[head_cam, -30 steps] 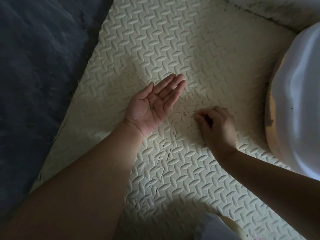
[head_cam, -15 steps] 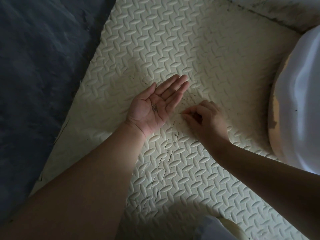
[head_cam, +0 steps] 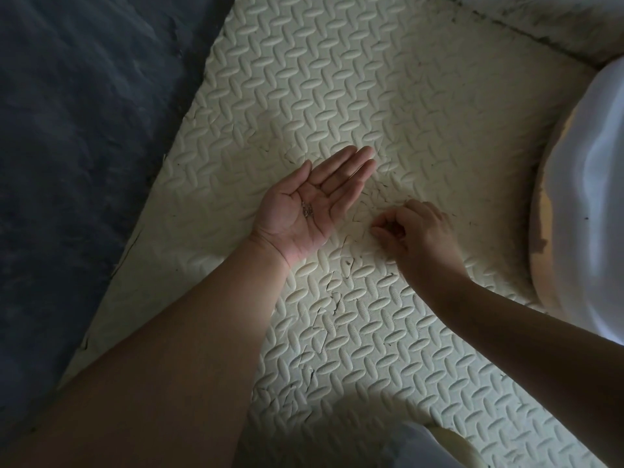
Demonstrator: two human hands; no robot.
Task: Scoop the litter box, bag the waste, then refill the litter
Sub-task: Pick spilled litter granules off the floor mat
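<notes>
My left hand (head_cam: 314, 202) lies palm up and flat over the cream foam mat (head_cam: 337, 72), with a small heap of dark litter grains (head_cam: 307, 209) in the palm. My right hand (head_cam: 415, 234) hovers just to the right of it, knuckles up, thumb and fingertips drawn together in a pinch low over the mat; whether a grain sits between them I cannot tell. Dark specks of litter (head_cam: 381, 194) lie scattered on the mat between the two hands. The litter box (head_cam: 540, 211), cream-rimmed with a white bag or liner (head_cam: 594, 170) in it, shows at the right edge.
A dark grey carpet (head_cam: 84, 146) borders the mat on the left. A wall base with dark grime (head_cam: 526, 32) runs along the top right. A pale rounded object (head_cam: 435, 447) pokes in at the bottom edge. The mat has small cracks near my forearms.
My right hand slid left toward the open left palm, fingers still pinched. The left hand stayed palm up with the grains in it.
</notes>
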